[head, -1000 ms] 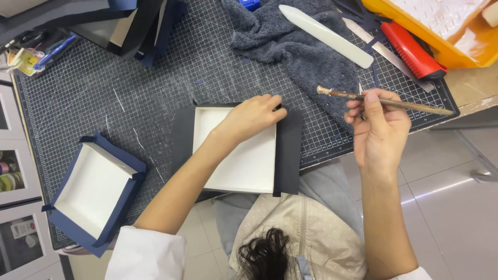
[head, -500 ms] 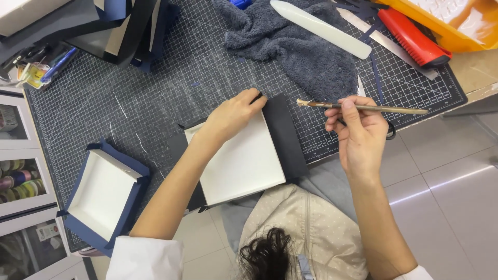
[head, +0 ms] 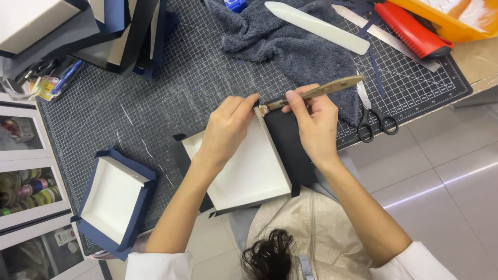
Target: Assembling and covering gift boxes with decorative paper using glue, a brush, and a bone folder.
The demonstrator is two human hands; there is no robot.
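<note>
Box tray (head: 244, 171) looks light, stiff. Left hand (head: 226, 127) pinches its top corner. Right hand (head: 314, 124) grips a brush (head: 311, 93), maybe gluey.

Upper middle, a grey towel (head: 290, 41) lies crumpled on the gridded cutting mat (head: 155, 98), a white bone folder (head: 316, 27) resting across it. Scissors (head: 374, 115) sit right of centre, a red-handled tool (head: 412, 30) upper right, a finished navy box (head: 115, 199) lower left.

Matt paper box (head: 244, 166), fuzzy cloth towel (head: 290, 41)
</note>
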